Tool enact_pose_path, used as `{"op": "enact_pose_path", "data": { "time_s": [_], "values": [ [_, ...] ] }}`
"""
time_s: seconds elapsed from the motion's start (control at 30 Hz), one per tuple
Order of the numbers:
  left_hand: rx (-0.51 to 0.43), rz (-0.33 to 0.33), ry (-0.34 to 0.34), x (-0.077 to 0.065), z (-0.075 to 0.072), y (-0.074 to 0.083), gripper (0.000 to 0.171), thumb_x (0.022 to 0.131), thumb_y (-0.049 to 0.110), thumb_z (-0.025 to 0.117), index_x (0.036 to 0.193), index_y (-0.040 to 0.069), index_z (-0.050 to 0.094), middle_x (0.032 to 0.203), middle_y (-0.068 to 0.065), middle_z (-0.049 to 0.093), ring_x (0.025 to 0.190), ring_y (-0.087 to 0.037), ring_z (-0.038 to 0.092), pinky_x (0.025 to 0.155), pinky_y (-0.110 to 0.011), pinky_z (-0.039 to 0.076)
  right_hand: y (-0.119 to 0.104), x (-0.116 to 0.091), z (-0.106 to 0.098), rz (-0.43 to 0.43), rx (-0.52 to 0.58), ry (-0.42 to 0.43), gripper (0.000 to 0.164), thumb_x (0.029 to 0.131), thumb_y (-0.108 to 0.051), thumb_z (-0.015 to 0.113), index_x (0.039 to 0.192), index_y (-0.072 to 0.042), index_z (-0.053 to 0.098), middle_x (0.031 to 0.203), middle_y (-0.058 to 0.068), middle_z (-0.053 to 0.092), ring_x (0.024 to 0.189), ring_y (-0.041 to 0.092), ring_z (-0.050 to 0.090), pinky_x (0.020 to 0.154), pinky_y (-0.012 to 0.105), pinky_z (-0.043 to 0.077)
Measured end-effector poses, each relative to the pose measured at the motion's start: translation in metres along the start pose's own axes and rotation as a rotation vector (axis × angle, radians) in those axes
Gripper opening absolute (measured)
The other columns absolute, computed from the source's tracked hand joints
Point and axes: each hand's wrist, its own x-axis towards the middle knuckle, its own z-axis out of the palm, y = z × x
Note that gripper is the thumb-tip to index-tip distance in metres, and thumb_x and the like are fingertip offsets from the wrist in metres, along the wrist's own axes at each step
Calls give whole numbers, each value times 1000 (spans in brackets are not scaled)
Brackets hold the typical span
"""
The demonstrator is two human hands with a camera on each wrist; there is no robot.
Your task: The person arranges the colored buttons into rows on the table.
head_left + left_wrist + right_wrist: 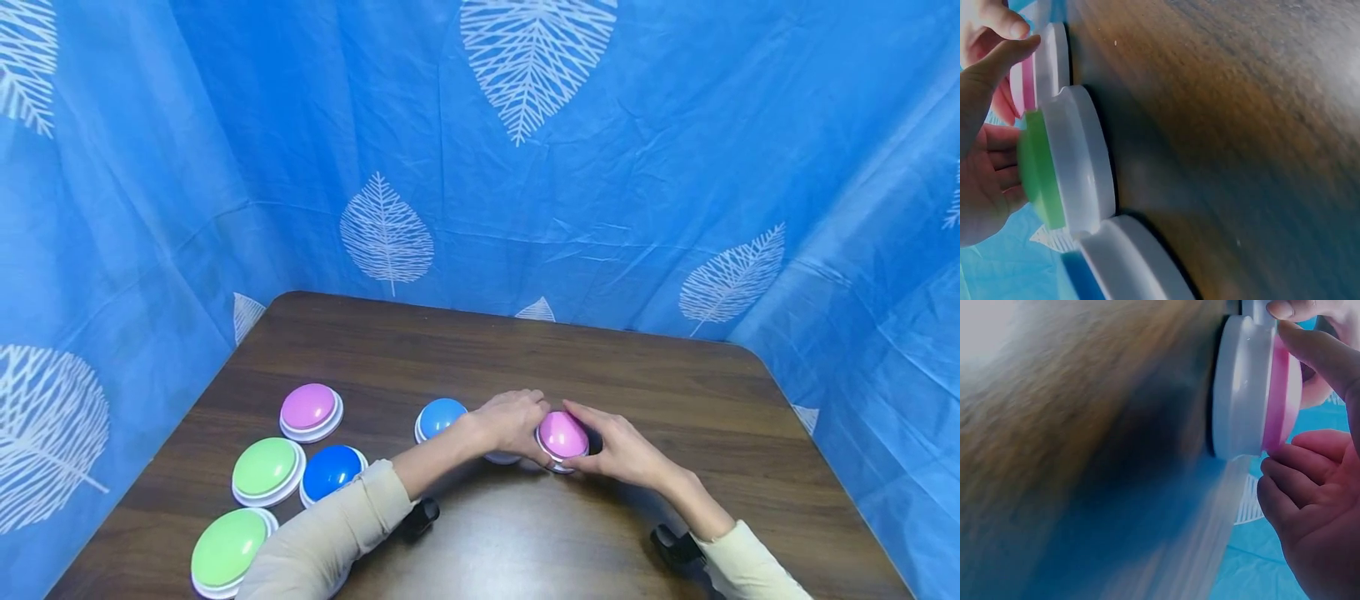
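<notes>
A pink domed buzzer button [562, 433] with a white base sits on the table between my two hands. My left hand [510, 425] holds its left side, thumb at the near edge of the base and fingers toward the far side. From the right, my right hand [622, 450] grips the same button, thumb near and fingers beyond, as the right wrist view shows of the pink button [1279, 400]. Below my left hand in the left wrist view stands a green button [1041, 169]; in the head view that hand hides most of it. A light blue button [441, 415] is just left of it.
Toward the table's left lie another pink button [309, 407], a green button [264, 467], a dark blue button [332, 472] and a larger green button [228, 547]. My left sleeve partly covers some of them. Blue leaf-patterned cloth [480, 200] surrounds the wooden table [645, 375].
</notes>
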Motion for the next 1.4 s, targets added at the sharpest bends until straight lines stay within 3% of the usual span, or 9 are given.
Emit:
{"op": "enact_pose_path", "data": {
  "time_s": [0.2,0.4,0.6,0.87,1.13,1.4],
  "values": [
    [10,-16,3,-16,-11,-7,73,77,63,75,123,9,64,110,0,60,102,-14,58,94,-27,48,-9,8,1,-41,-9,40,81,79,-28,85,144,3,47,139,22,54,120,35,58,93,51,50],
    [-5,-49,68,-42,-23,-19,72,76,62,75,120,6,64,106,0,59,95,-14,56,92,-31,48,-26,23,5,-76,14,53,82,78,-31,85,145,0,47,143,19,51,124,34,55,95,49,50],
    [-23,-101,119,-82,-31,-35,70,76,54,78,120,2,64,107,-3,60,96,-16,57,88,-32,50,-50,47,16,-152,45,39,86,78,-35,85,147,-2,45,146,16,48,130,31,50,102,48,45],
    [-58,-235,136,-133,-39,-53,77,76,54,79,129,0,59,121,-11,60,113,-27,58,99,-43,48,-82,80,36,-220,91,-14,87,80,-37,84,150,-6,42,150,12,45,133,26,47,102,45,45],
    [-82,-392,124,-181,-43,-63,84,73,49,84,133,-1,57,131,-18,58,124,-36,54,101,-52,45,-118,108,61,-328,53,-65,86,80,-38,83,148,-4,43,149,14,45,134,27,47,104,38,44],
    [-99,-467,101,-226,-41,-70,86,70,48,87,130,-6,58,130,-23,57,120,-41,55,97,-55,47,-153,123,88,-392,-15,-174,87,83,-43,79,149,-2,40,151,13,44,138,20,41,109,32,37]
  ]
}}
